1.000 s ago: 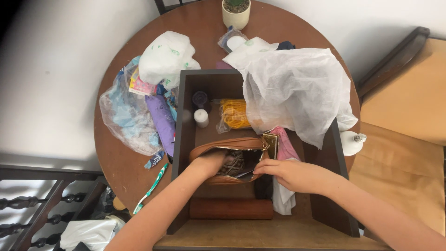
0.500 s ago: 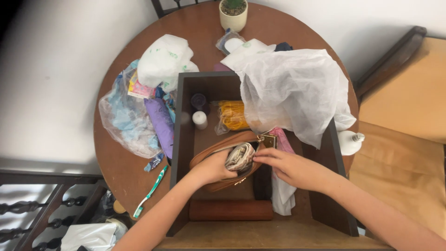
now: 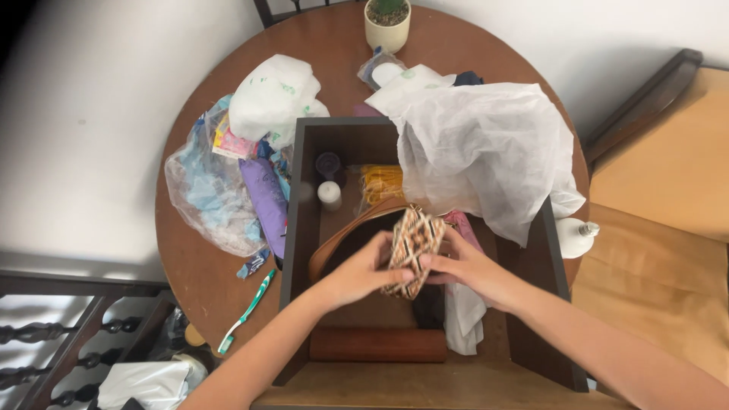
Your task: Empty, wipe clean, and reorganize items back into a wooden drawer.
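Both my hands hold a small patterned pouch (image 3: pixel 411 249) with a brown and cream weave, lifted above a dark wooden drawer (image 3: pixel 298 228) on a round brown table (image 3: pixel 190 266). My left hand (image 3: pixel 357 275) grips its left side and my right hand (image 3: pixel 465 267) its right side. Under the pouch lies an open tan leather bag (image 3: pixel 342 235), partly hidden by my hands. Further back in the drawer are a small white jar (image 3: pixel 329 194), a dark jar (image 3: pixel 327 163) and a clear packet of yellow bands (image 3: pixel 380 184).
A large white fabric bag (image 3: pixel 486 144) drapes over the drawer's right back corner. Left of the drawer lie a purple umbrella (image 3: pixel 264 199), clear plastic bags (image 3: pixel 201 190), a white bag (image 3: pixel 272 95) and a green toothbrush (image 3: pixel 247 310). A potted cactus (image 3: pixel 386 21) stands at the back, a white bottle (image 3: pixel 573 234) at the right.
My left hand drew the patterned pouch out of the tan bag and raised it. My right hand left the bag's edge and took hold of the pouch's other side.
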